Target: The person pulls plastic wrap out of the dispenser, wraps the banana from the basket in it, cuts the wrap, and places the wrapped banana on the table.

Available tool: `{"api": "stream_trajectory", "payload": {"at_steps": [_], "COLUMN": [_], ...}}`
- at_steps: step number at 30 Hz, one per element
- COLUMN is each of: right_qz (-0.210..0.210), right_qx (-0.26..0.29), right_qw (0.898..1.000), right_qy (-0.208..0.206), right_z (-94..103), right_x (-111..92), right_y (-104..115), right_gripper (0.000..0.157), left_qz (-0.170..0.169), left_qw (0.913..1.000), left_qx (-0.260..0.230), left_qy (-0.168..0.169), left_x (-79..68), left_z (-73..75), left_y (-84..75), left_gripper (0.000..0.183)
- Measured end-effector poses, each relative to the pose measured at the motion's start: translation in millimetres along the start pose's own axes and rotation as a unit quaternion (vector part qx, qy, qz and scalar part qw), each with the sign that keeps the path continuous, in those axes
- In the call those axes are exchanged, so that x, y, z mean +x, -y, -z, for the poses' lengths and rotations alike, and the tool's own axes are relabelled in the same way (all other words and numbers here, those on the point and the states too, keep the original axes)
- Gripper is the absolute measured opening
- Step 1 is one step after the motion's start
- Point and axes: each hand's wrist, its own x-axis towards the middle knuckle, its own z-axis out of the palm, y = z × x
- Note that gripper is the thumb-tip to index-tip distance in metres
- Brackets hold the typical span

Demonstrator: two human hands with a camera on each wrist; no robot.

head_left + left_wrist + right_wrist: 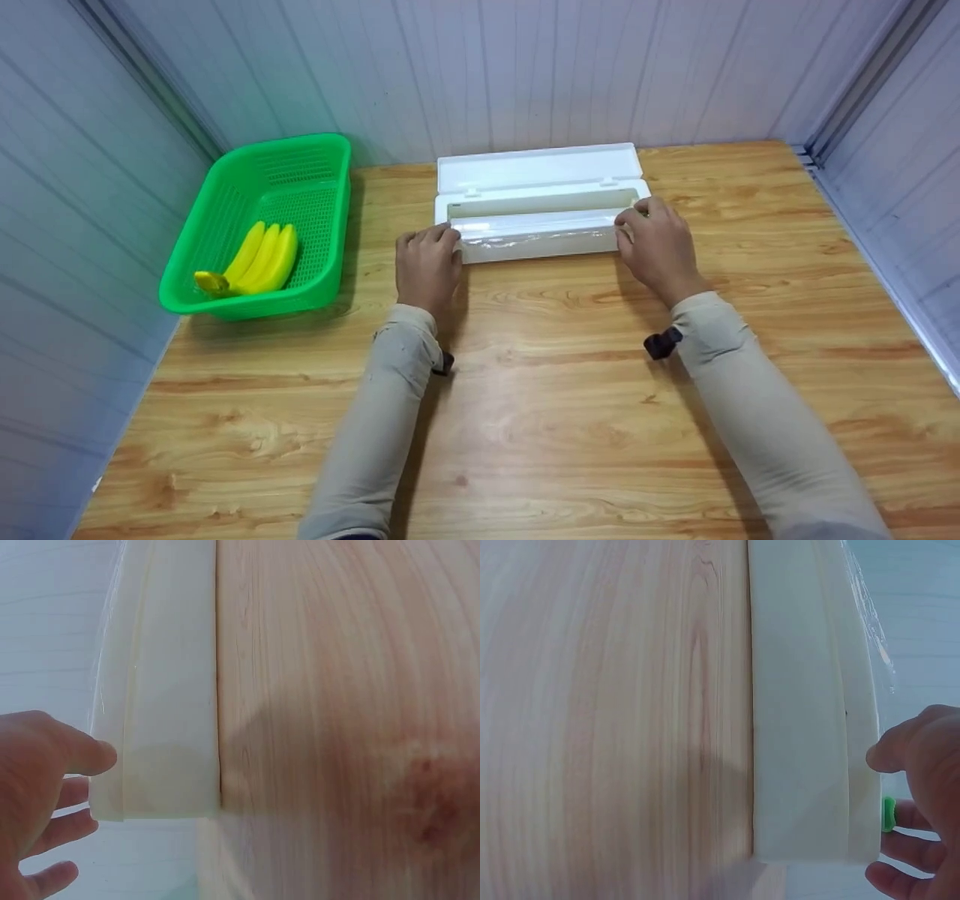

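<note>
A long white plastic wrap dispenser box [536, 241] stands at the back of the table with its lid [536, 169] tipped back. Clear, shiny plastic wrap [540, 223] stretches along its front rim, wrinkled at the lower edge. At the left front corner, my left hand [429, 266] pinches the wrap's end, thumb [101, 757] to the front. My right hand [661, 244] pinches the wrap at the opposite corner. Beside the right fingers shows a small green piece [889, 814]; its kind is unclear. The fingers behind the rim are partly hidden.
To the left stands a green plastic basket [339, 247] holding a bunch of yellow bananas [262, 259]. Pale panel walls [525, 75] enclose the wood-grain table [540, 420] at the back and both sides. A dark wrist camera [662, 344] sits under the right sleeve.
</note>
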Motion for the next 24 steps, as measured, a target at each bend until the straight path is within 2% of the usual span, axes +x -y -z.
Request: {"api": "stream_trajectory", "payload": {"at_steps": [6, 14, 20, 24], "right_qz": [0.012, -0.002, -0.017, -0.022], "right_qx": [-0.003, 0.005, 0.024, 0.034], "right_qw": [1.0, 1.0, 0.999, 0.999], "right_qy": [-0.006, 0.009, 0.013, 0.017], "right_z": [1.0, 6.3, 6.4, 6.2], "right_x": [0.6, 1.0, 0.6, 0.4], "right_y": [1.3, 2.8, 3.9, 3.8], "right_gripper": [0.009, 0.011, 0.013, 0.013], "left_qz": [0.009, -0.011, 0.011, 0.024], "left_qw": [1.0, 0.9998, 0.9998, 0.9996], "left_qx": [-0.001, 0.012, 0.012, 0.016], "left_qy": [0.003, -0.014, -0.009, -0.004], "left_x": [0.0, 4.5, 6.8, 7.9], "left_z": [-1.4, 0.1, 0.3, 0.9], "left_y": [0.2, -1.2, -2.3, -2.4], "left_gripper": [0.023, 0.024, 0.011, 0.011]}}
